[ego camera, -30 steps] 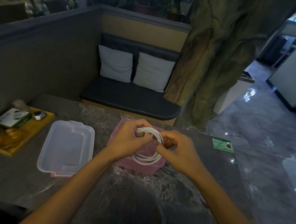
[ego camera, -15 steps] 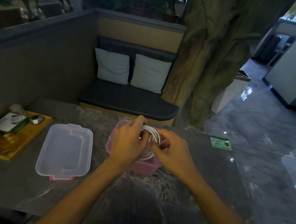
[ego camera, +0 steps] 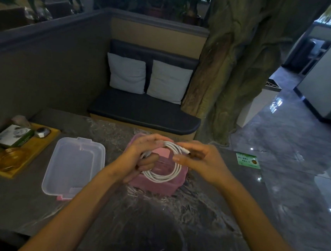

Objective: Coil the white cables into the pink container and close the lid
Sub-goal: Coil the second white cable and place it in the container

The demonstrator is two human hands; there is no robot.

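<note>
Holding a coiled white cable (ego camera: 162, 176) above the pink container (ego camera: 177, 185), our left hand (ego camera: 137, 159) grips the loops; our right hand (ego camera: 201, 161) pinches its plug, pointing right. The lid (ego camera: 71, 167) lies left.

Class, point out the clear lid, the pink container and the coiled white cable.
clear lid (ego camera: 72, 165), head view, its flat centre panel.
pink container (ego camera: 154, 186), head view, its near wall.
white cable (ego camera: 160, 178), head view, coil's lower loop.

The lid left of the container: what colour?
Clear, frosted lid with pink clips, seen in the head view.
</note>
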